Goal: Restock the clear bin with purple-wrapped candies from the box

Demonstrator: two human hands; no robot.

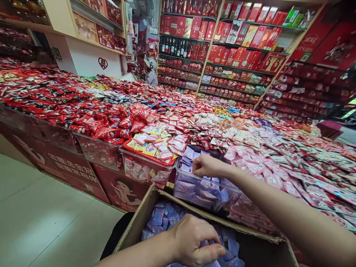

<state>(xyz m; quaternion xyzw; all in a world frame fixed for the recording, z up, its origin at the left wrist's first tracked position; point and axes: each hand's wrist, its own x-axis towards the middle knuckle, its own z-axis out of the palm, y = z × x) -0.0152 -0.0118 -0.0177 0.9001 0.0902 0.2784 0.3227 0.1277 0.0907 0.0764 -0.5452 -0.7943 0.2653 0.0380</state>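
The left hand, fingers curled narrow, is over purple packets in a cardboard box. More purple packets fill a clear bin along the bench's front edge; the right hand bends its fingers down there. I cannot tell whether either hand grips a packet.

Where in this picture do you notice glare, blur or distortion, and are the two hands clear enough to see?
Head view: pale glare on the floor at lower left; a shelf post slants, perhaps from lens and camera tilt; a pixelated patch at upper left; left hand and right hand fairly clear, though some fingertips are hidden.
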